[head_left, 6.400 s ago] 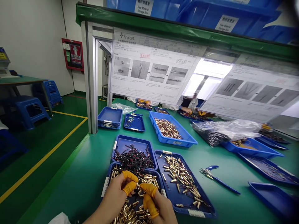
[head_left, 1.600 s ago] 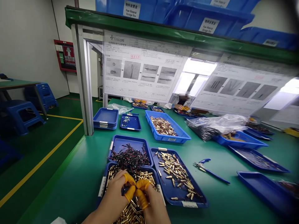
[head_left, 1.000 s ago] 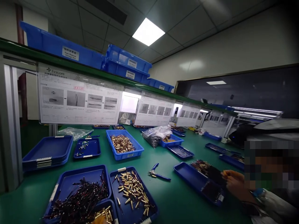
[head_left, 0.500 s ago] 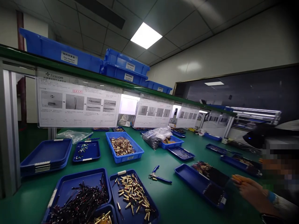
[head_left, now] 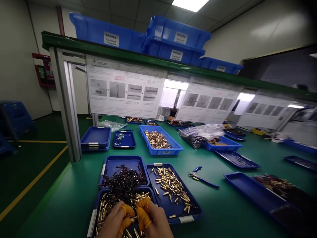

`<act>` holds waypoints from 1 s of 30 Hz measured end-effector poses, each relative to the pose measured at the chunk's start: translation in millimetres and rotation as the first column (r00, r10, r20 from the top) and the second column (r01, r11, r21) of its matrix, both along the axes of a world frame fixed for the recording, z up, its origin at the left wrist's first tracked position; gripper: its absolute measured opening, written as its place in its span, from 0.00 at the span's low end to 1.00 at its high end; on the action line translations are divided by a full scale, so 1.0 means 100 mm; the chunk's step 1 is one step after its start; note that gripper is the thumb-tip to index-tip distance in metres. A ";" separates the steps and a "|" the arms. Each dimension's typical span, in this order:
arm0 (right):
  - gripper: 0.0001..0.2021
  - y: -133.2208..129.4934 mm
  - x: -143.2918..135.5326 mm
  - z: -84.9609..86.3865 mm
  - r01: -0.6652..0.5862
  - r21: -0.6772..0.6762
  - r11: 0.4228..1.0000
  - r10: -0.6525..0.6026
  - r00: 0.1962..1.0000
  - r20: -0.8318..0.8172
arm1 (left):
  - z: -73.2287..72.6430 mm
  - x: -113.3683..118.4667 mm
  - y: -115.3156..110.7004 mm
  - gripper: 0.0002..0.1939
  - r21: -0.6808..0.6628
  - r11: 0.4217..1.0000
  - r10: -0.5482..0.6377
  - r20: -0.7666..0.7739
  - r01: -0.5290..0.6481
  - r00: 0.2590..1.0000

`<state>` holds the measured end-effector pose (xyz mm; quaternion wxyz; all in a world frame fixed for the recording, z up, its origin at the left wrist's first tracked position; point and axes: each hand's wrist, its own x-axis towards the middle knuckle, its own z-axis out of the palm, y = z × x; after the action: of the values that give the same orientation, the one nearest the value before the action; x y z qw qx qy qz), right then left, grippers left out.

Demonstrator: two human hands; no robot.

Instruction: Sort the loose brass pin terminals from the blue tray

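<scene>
Head view. The left hand [head_left: 111, 220] and right hand [head_left: 158, 220], wearing orange finger covers [head_left: 144, 218], face each other over a dark-blue, shallow plastic tray [head_left: 97, 202] of brass-coloured metal cylinders. Between the 2 sets of fingertips shows 1 small brass-coloured cylinder [head_left: 134, 218], its long axis roughly crosswise, from hand to hand; neither hand is clearly nearer. In each grip the thumb and forefinger are drawn close together; whether either pinches the cylinder cannot be told. Just beyond stands a dark-blue tray of thin black wired parts [head_left: 126, 178]; to the right, a long dark-blue tray [head_left: 163, 206] holds brass-tipped parts [head_left: 170, 181]. Blue-handled metal pliers [head_left: 207, 182] lie farther right on the green worktop [head_left: 210, 208].
</scene>
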<state>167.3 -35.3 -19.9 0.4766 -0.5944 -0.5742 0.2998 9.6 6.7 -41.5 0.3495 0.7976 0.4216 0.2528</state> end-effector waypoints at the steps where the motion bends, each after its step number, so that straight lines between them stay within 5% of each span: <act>1: 0.07 -0.02 0.01 0.00 0.020 0.000 1.000 -0.020 0.996 0.085 | 0.08 0.00 -0.01 0.17 -0.016 1.000 -0.017 0.033 0.017 0.999; 6: 0.08 -0.10 0.00 0.13 -0.011 -0.022 1.000 0.015 0.976 0.217 | 0.34 0.00 -0.02 0.13 -0.057 0.993 0.112 0.162 -0.104 0.980; 15: 0.08 -0.13 -0.11 0.28 -0.051 0.025 0.998 0.046 0.981 0.188 | 0.42 -0.01 -0.04 0.10 -0.087 0.991 0.119 0.217 -0.103 0.969; 24: 0.13 -0.16 -0.11 0.21 -0.001 0.059 0.998 -0.010 0.982 0.186 | 0.38 0.00 -0.04 0.12 -0.019 0.998 0.065 0.242 -0.062 0.968; 30: 0.09 -0.10 -0.10 0.00 -0.036 -0.055 0.998 0.040 0.997 0.069 | 0.27 -0.04 -0.06 0.19 0.098 0.995 -0.022 0.129 0.009 0.991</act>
<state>157.5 -45.1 -19.9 0.4343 -0.6060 -0.5936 0.3029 5.8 0.3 -14.7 0.3387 0.7988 0.3789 0.3218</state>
